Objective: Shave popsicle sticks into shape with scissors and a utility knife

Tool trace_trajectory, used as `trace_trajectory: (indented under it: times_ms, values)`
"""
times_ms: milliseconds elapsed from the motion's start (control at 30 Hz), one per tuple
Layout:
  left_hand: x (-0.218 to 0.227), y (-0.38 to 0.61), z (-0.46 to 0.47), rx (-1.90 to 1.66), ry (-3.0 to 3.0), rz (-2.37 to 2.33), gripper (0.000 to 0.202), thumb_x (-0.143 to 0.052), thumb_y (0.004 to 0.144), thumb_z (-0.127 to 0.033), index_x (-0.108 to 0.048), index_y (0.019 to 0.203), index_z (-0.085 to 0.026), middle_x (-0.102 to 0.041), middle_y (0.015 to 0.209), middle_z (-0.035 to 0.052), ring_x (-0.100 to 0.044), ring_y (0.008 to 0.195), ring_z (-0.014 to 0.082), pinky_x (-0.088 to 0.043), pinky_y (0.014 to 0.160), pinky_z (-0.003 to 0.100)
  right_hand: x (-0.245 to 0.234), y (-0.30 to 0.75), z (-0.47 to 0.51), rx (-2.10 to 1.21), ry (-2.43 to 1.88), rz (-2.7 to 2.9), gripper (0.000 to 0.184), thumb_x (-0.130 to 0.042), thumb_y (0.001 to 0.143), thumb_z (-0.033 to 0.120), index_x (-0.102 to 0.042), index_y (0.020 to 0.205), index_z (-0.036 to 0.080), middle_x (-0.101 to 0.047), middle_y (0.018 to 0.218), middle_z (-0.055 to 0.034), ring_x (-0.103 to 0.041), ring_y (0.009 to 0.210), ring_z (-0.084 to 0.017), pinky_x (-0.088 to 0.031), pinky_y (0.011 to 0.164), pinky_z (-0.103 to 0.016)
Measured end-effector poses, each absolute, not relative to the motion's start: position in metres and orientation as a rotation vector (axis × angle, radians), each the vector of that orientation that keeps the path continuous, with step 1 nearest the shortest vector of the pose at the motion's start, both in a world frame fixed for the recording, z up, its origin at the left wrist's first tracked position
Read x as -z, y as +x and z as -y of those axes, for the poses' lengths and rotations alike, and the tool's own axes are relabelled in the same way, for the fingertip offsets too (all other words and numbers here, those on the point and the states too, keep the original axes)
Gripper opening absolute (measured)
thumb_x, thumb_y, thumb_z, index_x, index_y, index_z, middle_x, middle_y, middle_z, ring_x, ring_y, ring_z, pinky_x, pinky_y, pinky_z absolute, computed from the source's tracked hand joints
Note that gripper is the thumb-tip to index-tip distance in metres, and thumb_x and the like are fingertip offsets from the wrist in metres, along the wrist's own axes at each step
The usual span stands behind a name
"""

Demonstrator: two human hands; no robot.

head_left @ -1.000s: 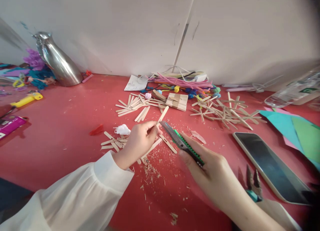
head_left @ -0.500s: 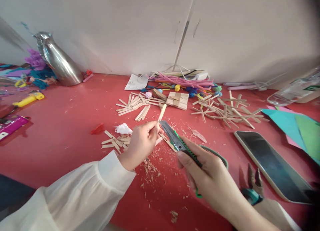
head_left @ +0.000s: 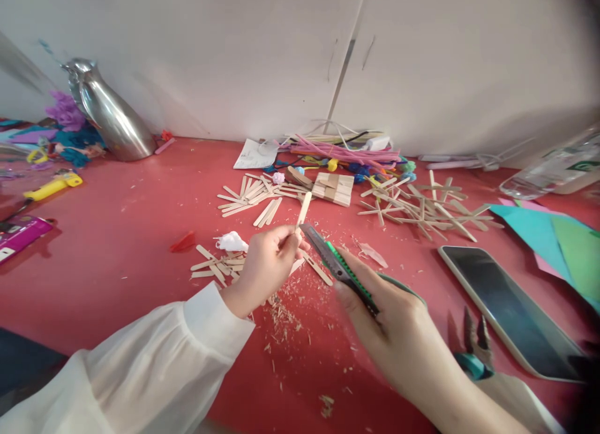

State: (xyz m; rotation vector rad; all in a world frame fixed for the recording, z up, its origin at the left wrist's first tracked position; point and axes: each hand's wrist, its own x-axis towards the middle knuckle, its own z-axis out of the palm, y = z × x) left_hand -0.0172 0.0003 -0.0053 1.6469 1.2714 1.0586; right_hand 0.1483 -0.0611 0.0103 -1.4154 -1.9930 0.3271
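Observation:
My left hand (head_left: 267, 262), in a white sleeve, is closed on a wooden craft stick (head_left: 304, 209) that points up and away. My right hand (head_left: 389, 315) grips a green utility knife (head_left: 340, 268), its metal tip right beside the stick just above my left fingers. Wood shavings (head_left: 284, 315) lie scattered on the red table (head_left: 117, 246) under both hands. A few loose sticks (head_left: 213, 268) lie just left of my left hand.
Piles of craft sticks (head_left: 422, 209), a stacked stick panel (head_left: 334, 189) and pipe cleaners (head_left: 344, 152) lie beyond. A phone (head_left: 509, 309), pliers (head_left: 473, 349) and coloured paper (head_left: 553, 240) sit right. A steel jug (head_left: 110, 115) and yellow tool (head_left: 51, 187) stand left.
The knife has shifted slightly, its tip staying at the stick near my left fingers. My left hand has kept its hold, tilting the stick a little more upright.

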Motion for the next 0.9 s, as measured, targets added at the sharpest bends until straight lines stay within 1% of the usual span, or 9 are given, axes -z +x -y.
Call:
trace_trajectory:
  times_ms: [100, 267, 400, 500, 600, 667, 800, 900]
  values:
    - [0.007, -0.018, -0.001, -1.072, 1.642, -1.267, 0.031, -0.043, 0.088, -0.037, -0.058, 0.074, -0.015, -0.064, 0.069, 0.0044, -0.060, 0.060, 0.0124, -0.049, 0.055, 0.023, -0.005, 0.150, 0.061, -0.186, -1.401, 2.013, 0.040, -0.039, 0.086, 0.025, -0.053, 0.122, 0.014, -0.067, 0.069, -0.0039, -0.060, 0.052, -0.014, -0.046, 0.044, -0.024]
    - [0.008, -0.019, -0.002, -1.103, 1.664, -1.243, 0.030, -0.043, 0.089, -0.036, -0.058, 0.074, -0.015, -0.065, 0.072, 0.0046, -0.060, 0.060, 0.0113, -0.049, 0.060, 0.023, -0.002, 0.151, 0.062, -0.113, -1.407, 2.042, 0.041, -0.040, 0.086, 0.023, -0.051, 0.124, 0.011, -0.069, 0.071, -0.0056, -0.055, 0.043, -0.013, -0.042, 0.037, -0.023]
    - [0.008, -0.020, -0.003, -1.092, 1.692, -1.256, 0.029, -0.043, 0.089, -0.034, -0.058, 0.074, -0.015, -0.062, 0.065, 0.0024, -0.059, 0.059, 0.0114, -0.048, 0.058, 0.023, -0.004, 0.150, 0.062, -0.110, -1.381, 2.049, 0.039, -0.040, 0.086, 0.022, -0.054, 0.120, 0.009, -0.067, 0.066, -0.0050, -0.053, 0.040, -0.012, -0.043, 0.039, -0.023]
    - [0.006, -0.020, -0.002, -1.074, 1.705, -1.273, 0.029, -0.043, 0.089, -0.035, -0.059, 0.076, -0.015, -0.062, 0.063, 0.0019, -0.059, 0.057, 0.0117, -0.047, 0.057, 0.023, -0.006, 0.151, 0.061, -0.151, -1.388, 2.064, 0.037, -0.040, 0.086, 0.022, -0.056, 0.117, 0.011, -0.066, 0.064, -0.0041, -0.054, 0.043, -0.013, -0.045, 0.043, -0.024]
    - [0.006, -0.019, 0.000, -1.087, 1.723, -1.277, 0.029, -0.042, 0.089, -0.034, -0.059, 0.076, -0.015, -0.061, 0.062, 0.0021, -0.059, 0.059, 0.0124, -0.046, 0.057, 0.023, -0.009, 0.150, 0.062, -0.271, -1.386, 2.040, 0.039, -0.041, 0.086, 0.023, -0.052, 0.123, 0.016, -0.065, 0.066, -0.0011, -0.056, 0.048, -0.012, -0.046, 0.047, -0.023]
    - [0.005, -0.019, 0.002, -1.108, 1.749, -1.284, 0.028, -0.041, 0.090, -0.032, -0.058, 0.074, -0.015, -0.060, 0.061, 0.0020, -0.059, 0.060, 0.0126, -0.045, 0.055, 0.023, -0.012, 0.148, 0.063, -0.391, -1.380, 2.005, 0.040, -0.042, 0.087, 0.025, -0.051, 0.125, 0.019, -0.062, 0.063, 0.0020, -0.054, 0.048, -0.011, -0.044, 0.045, -0.021]
    - [0.006, -0.019, 0.005, -1.145, 1.835, -1.300, 0.027, -0.040, 0.090, -0.029, -0.055, 0.072, -0.016, -0.059, 0.058, 0.0010, -0.059, 0.059, 0.0126, -0.044, 0.055, 0.022, -0.017, 0.140, 0.068, -0.685, -1.470, 1.826, 0.036, -0.042, 0.087, 0.034, -0.055, 0.117, 0.019, -0.052, 0.054, 0.0053, -0.044, 0.039, -0.009, -0.037, 0.036, -0.021]
    - [0.008, -0.019, 0.006, -1.185, 1.868, -1.318, 0.027, -0.040, 0.090, -0.028, -0.053, 0.070, -0.017, -0.059, 0.059, 0.0007, -0.057, 0.057, 0.0119, -0.043, 0.055, 0.022, -0.016, 0.139, 0.069, -0.903, -1.523, 1.682, 0.033, -0.043, 0.086, 0.039, -0.057, 0.107, 0.019, -0.044, 0.048, 0.0075, -0.037, 0.034, -0.008, -0.032, 0.031, -0.021]
